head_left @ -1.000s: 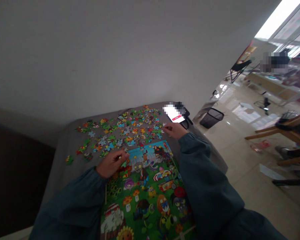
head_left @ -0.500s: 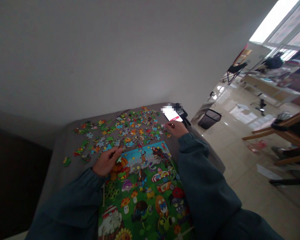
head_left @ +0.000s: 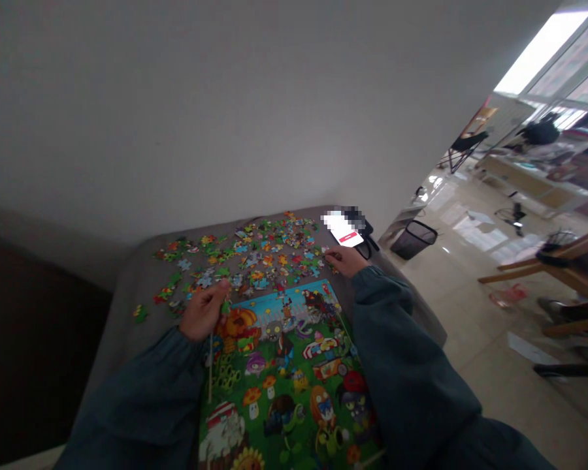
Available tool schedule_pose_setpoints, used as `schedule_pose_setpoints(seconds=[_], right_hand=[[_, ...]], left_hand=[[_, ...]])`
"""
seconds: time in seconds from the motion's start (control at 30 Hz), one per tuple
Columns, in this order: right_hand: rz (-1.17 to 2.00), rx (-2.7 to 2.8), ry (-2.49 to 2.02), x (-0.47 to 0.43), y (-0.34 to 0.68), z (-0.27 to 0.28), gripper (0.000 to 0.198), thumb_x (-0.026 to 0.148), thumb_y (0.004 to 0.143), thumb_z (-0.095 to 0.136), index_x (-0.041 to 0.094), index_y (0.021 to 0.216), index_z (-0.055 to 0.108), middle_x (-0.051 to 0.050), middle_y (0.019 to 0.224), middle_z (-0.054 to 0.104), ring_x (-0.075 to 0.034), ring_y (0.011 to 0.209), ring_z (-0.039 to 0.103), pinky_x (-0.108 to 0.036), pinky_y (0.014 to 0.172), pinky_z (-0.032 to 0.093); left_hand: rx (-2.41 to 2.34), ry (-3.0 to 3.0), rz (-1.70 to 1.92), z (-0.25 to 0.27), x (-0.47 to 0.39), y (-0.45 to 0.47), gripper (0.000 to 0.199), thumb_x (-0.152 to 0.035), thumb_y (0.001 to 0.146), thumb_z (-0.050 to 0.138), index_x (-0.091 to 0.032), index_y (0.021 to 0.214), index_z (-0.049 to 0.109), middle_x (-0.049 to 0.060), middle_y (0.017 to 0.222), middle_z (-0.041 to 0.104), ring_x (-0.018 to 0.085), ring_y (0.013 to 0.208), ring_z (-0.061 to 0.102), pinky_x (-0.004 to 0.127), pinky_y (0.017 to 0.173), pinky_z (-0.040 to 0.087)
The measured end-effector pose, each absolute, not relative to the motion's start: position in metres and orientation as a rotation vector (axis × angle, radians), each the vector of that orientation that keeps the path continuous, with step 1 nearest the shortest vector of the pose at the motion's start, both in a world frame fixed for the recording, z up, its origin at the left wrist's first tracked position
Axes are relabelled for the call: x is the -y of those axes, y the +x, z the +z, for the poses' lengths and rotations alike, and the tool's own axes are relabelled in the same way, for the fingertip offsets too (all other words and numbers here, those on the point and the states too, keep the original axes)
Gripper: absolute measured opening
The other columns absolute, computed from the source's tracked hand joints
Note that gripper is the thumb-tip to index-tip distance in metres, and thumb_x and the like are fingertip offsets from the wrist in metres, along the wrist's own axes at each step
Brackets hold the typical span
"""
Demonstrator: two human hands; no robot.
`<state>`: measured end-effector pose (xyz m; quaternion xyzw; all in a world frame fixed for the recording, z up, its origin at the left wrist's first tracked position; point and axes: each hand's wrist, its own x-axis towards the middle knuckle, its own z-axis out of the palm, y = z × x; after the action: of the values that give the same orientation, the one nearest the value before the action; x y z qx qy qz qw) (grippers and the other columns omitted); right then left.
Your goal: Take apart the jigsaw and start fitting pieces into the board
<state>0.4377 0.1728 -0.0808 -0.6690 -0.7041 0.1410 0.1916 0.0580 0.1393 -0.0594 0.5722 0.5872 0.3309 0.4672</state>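
My left hand [head_left: 204, 311] is closed in a pinch at the top left corner of a colourful cartoon puzzle board [head_left: 284, 365]. A small green puzzle piece [head_left: 226, 305] shows at its fingertips. Beyond the board, many loose puzzle pieces [head_left: 257, 261] lie spread over a grey padded surface [head_left: 132, 274]. At the right end of these pieces is my right hand [head_left: 347, 261], its thumb and fingers pressed together. Whatever it pinches is too small to make out.
A phone with a lit screen [head_left: 345, 234] lies beyond my right hand, beside a dark object [head_left: 365, 225]. The pale wall [head_left: 225, 117] rises right behind the padded surface. On the floor to the right stand a dark bin [head_left: 414, 239] and a wooden chair [head_left: 558, 258].
My left hand has lifted and turned slightly at the board's corner, and the green piece now hangs below its fingertips. My right hand stays by the loose pieces. The whole view has shifted a little.
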Motion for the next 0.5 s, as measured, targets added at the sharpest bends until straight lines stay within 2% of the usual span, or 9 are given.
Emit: schedule_pose_setpoints(seconds=[0.17,0.33,0.5], right_hand=[[0.371,1.976,-1.856,-0.172,0.434,-0.078,0.017,0.024,0.088,0.063,0.018,0.096,0.076,-0.006,0.086,0.076,-0.017,0.073,0.067,-0.026,0.069,0.051],[0.278,1.959,-1.84,-0.178,0.428,-0.059,0.029,0.03,0.095,0.052,0.014,0.106,0.073,-0.009,0.093,0.076,-0.017,0.078,0.068,-0.027,0.072,0.051],[0.267,2.091,-1.848,-0.209,0.416,-0.04,0.023,0.029,0.092,0.059,0.016,0.104,0.075,-0.007,0.092,0.077,-0.017,0.08,0.069,-0.026,0.074,0.051]], left_hand=[[-1.329,1.375,0.878,-0.067,-0.144,0.053,0.061,-0.078,0.074,0.054,-0.022,0.051,0.044,-0.001,0.041,0.048,0.014,0.039,0.049,0.026,0.045,0.041],[-1.281,1.461,0.782,-0.065,-0.148,0.045,0.065,-0.085,0.063,0.059,-0.02,0.058,0.055,0.0,0.045,0.057,0.015,0.044,0.053,0.027,0.052,0.044],[-1.254,1.521,0.757,-0.055,-0.148,0.043,0.067,-0.086,0.058,0.06,-0.02,0.064,0.062,0.001,0.051,0.062,0.018,0.051,0.058,0.029,0.054,0.045]])
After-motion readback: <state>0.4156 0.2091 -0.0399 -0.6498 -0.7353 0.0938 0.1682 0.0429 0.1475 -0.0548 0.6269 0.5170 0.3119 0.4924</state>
